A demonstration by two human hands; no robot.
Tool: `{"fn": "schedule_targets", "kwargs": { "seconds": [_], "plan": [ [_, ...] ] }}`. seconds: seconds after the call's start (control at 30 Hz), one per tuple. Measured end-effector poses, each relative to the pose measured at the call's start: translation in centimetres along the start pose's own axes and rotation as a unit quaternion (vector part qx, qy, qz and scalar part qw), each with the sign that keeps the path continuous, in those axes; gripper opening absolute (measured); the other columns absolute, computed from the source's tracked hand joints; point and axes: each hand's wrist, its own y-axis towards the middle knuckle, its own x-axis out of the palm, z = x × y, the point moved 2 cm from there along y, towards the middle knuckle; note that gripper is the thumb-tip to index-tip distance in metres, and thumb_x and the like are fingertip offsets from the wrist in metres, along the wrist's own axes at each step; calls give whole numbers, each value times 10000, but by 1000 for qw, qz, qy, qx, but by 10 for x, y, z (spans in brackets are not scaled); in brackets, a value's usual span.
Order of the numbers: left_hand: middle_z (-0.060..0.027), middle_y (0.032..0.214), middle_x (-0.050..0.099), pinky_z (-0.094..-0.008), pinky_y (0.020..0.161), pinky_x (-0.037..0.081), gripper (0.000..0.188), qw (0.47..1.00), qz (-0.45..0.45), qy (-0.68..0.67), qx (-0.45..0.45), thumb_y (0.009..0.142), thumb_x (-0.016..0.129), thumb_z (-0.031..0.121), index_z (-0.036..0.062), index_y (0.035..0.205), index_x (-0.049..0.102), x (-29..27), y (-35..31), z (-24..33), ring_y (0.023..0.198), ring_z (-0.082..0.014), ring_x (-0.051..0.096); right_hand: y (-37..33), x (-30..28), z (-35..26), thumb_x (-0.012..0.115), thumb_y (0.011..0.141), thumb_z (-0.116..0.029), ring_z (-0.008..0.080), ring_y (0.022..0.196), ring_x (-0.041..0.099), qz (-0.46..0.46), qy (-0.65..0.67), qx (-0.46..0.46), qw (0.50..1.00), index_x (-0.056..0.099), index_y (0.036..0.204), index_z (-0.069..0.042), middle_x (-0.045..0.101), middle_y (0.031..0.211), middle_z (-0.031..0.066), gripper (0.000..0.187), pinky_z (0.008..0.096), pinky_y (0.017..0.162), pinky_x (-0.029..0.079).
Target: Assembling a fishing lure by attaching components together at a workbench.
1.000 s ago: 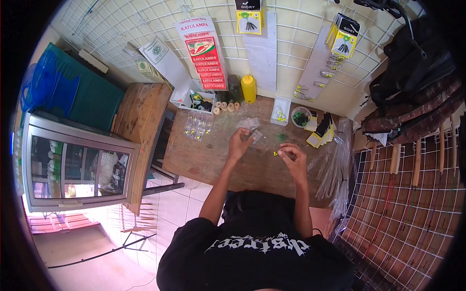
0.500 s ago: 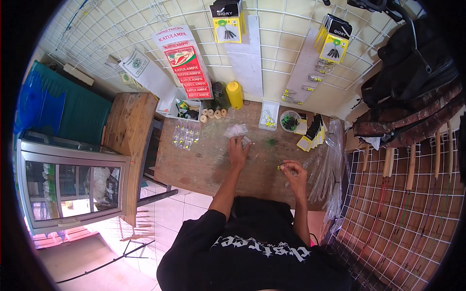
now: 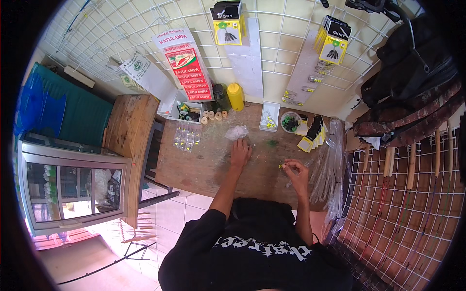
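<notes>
our right hand (image 3: 297, 172) pinches a small yellow piece (image 3: 280, 166); our left hand (image 3: 240, 154), at the near side of the clear bags (image 3: 236, 131) on the tabletop (image 3: 204, 160), hides its grip.

Lettering (image 3: 266, 248) on black shirt (image 3: 252, 267), red packet strip (image 3: 191, 72), black-yellow cards (image 3: 335, 46).
</notes>
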Motion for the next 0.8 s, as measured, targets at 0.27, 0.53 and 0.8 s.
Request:
{"fn": "schedule_targets", "kwargs": {
  "seconds": [0.27,0.53,0.8],
  "plan": [
    [-209,1070,528,-441,867,469,297,998,-10,-54,10,837,574,202,3,1054,539,4,-1,-8,1022,-360,534,-7,6,2,733,775,-89,144,906,605,-14,-17,8,1000,691,858,-14,669,990,88,120,269,761,457],
    [-160,1141,542,-422,845,470,230,996,75,-44,-10,843,577,165,26,1025,594,0,-16,-19,1047,-361,529,-13,11,-5,729,780,-90,137,903,607,-22,-19,-6,1000,695,865,-15,665,990,91,118,249,734,459],
    [-69,907,682,-316,701,479,98,909,90,-336,-230,838,661,129,47,885,688,-37,-20,-6,781,-221,631,-14,20,1,713,793,-83,135,919,595,-32,8,5,999,688,840,-36,657,1006,77,72,251,742,449]
  ]
}}
